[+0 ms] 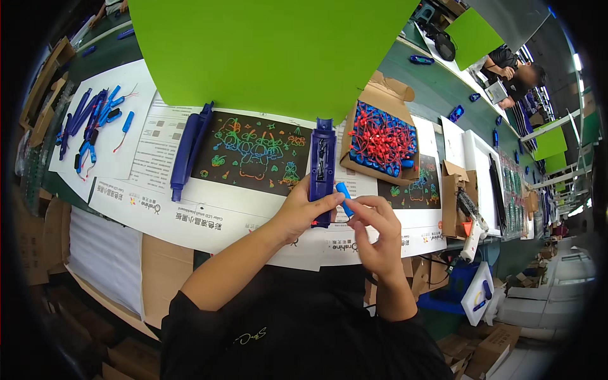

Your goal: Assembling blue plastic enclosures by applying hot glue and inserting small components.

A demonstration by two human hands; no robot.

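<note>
My left hand (304, 209) grips a long dark-blue plastic housing (323, 152), which stands roughly upright in the picture with its hollow inner side showing. Dark wires or parts lie in its channel. Between my left thumb and the fingers of my right hand (378, 235) is a small blue cylindrical battery (344, 197); the right fingers pinch its lower end. A bit of red shows at the housing's lower end, too small to make out. Left of my hands, another dark-blue housing (192, 152) lies on the printed sheet.
An open cardboard box (347, 142) holds blue batteries with red wires. Loose batteries and dark housings (82, 114) lie on white paper at the left. A green panel (272, 50) rises behind the work area. At right are a glue gun (474, 237) and, farther off, a seated person (506, 69).
</note>
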